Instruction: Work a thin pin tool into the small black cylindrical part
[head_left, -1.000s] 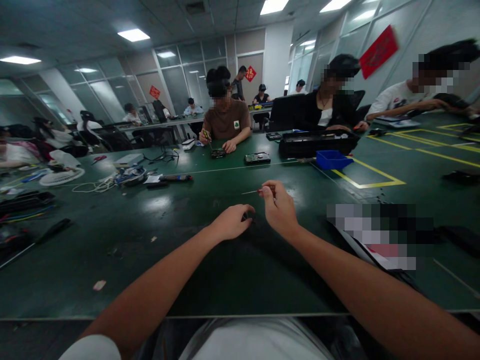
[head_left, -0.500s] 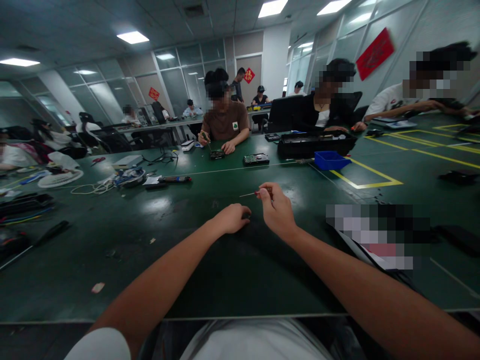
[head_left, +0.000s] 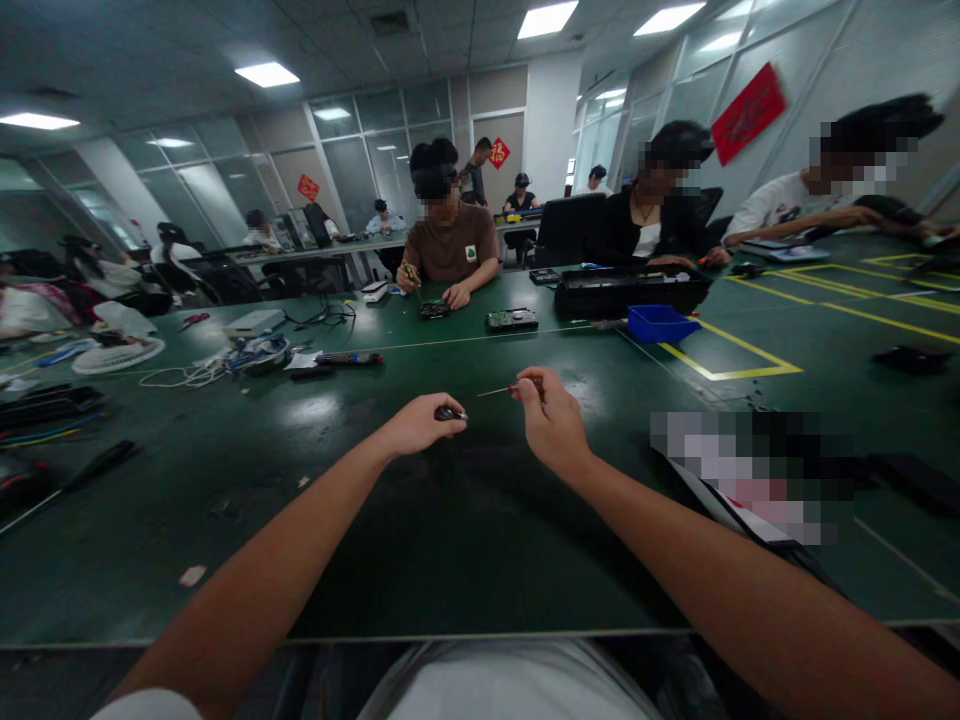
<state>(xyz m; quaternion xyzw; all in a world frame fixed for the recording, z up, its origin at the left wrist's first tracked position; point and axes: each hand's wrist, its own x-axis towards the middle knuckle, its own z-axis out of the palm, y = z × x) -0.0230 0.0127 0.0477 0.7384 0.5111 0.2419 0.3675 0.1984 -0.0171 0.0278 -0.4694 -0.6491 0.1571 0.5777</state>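
Near the middle of the green table [head_left: 420,540], my left hand [head_left: 421,424] is closed around a small dark object with a shiny edge [head_left: 451,413]; the fingers cover most of it. My right hand [head_left: 553,420], to the right, grips the red handle of a thin screwdriver [head_left: 495,391]. Its metal shaft points left toward the small dark object, and a gap separates the two. Both hands are held over the table.
A blue tray [head_left: 661,324] and a long black case [head_left: 634,290] lie beyond my right hand. A circuit board device [head_left: 512,318] sits ahead. Cables [head_left: 259,353] and a black tool [head_left: 349,359] are at left. A person in brown [head_left: 450,245] works opposite.
My left hand has moved left and slightly up, away from my right hand, and the dark object in it now shows. My right hand has hardly moved.
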